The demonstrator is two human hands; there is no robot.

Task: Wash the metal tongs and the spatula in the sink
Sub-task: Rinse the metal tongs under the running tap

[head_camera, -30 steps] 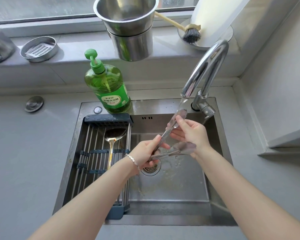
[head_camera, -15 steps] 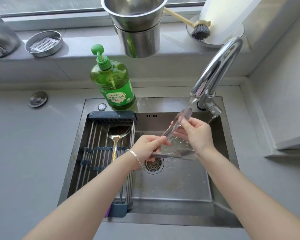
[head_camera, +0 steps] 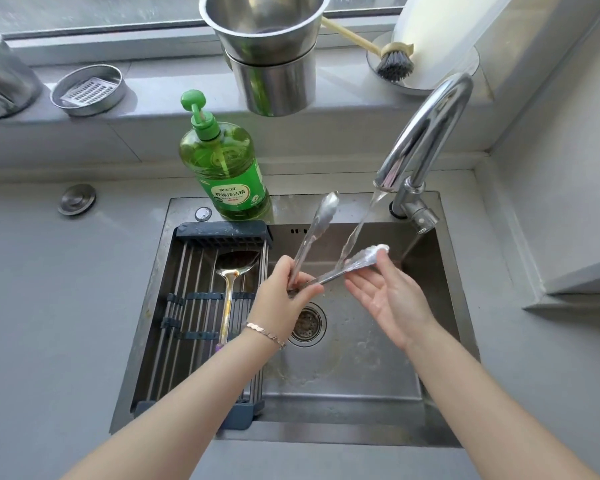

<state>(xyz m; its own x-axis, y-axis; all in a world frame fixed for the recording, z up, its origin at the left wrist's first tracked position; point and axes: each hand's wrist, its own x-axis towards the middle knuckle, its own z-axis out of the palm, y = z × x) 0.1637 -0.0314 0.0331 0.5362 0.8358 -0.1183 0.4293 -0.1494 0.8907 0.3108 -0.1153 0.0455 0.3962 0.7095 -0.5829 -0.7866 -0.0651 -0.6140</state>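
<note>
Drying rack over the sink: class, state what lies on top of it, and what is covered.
One spatula lies on the rack, blade at the far end. The left forearm covers the handle's near end and part of the rack's near end.

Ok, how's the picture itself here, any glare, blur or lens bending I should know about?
Head view: daylight from the top window, soft shadows; one tip of the shiny metal tongs blows out white; glare streaks the curved chrome faucet; the wide-angle lens bows the grey windowsill; the running water stream is smeared, the rest fairly sharp.
</note>
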